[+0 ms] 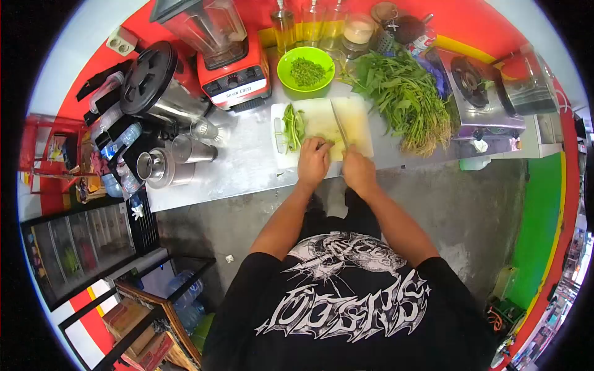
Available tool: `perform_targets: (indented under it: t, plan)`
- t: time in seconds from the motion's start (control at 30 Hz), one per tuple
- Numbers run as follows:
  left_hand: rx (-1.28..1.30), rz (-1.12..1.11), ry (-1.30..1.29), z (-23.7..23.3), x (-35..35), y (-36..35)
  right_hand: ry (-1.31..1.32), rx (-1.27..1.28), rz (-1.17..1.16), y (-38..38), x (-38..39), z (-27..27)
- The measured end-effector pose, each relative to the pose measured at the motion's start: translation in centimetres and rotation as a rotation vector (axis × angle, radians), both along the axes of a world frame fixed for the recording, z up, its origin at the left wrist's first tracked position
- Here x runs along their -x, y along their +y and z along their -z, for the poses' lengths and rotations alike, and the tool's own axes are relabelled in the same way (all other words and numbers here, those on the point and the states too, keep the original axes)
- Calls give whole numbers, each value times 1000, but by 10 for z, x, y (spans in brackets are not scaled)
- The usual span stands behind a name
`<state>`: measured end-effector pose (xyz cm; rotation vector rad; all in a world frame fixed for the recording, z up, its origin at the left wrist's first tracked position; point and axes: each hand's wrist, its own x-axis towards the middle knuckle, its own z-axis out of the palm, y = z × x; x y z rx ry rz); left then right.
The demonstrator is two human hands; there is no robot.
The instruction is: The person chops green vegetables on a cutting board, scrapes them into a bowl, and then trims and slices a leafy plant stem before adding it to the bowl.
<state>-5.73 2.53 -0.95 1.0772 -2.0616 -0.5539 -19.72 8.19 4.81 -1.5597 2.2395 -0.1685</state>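
My right hand is wrapped round the handle of a kitchen knife, whose blade points away from me over a white cutting board. Close to the blade, my left hand rests on the board with its fingers curled in; what they pinch, if anything, is hidden. A small bunch of leafy greens lies on the board's left side, just beyond my left hand. Behind the board stands a lime-green bowl with chopped greens in it.
Right of the board lies a big heap of leafy greens with roots. A red blender, a steel pot with black lid and metal cups stand left. Bottles line the back; a gas stove sits right.
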Motion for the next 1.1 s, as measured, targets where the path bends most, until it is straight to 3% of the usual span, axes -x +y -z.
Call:
perform_targets:
  t: [0.1, 0.6, 0.73, 0.8, 0.87, 1.0, 1.1]
  plan:
    - [3, -6, 9, 0, 0, 0, -2, -53, -16, -3, -1, -21]
    - [-12, 9, 42, 0, -1, -1, 39, 23, -110, -2, -3, 12]
    - [-40, 26, 48, -2, -2, -3, 36, 42, 73, -7, -11, 14]
    - [-62, 6, 43, -4, -1, -3, 78, 69, -122, -17, -2, 19]
    - [-71, 38, 86, 0, -4, -3, 77, 46, -72, -23, 0, 18]
    - [-81, 32, 88, -1, -3, -3, 86, 118, -197, -4, -1, 23]
    - [-71, 41, 118, -3, -3, -4, -2, 45, 17, -3, -14, 18]
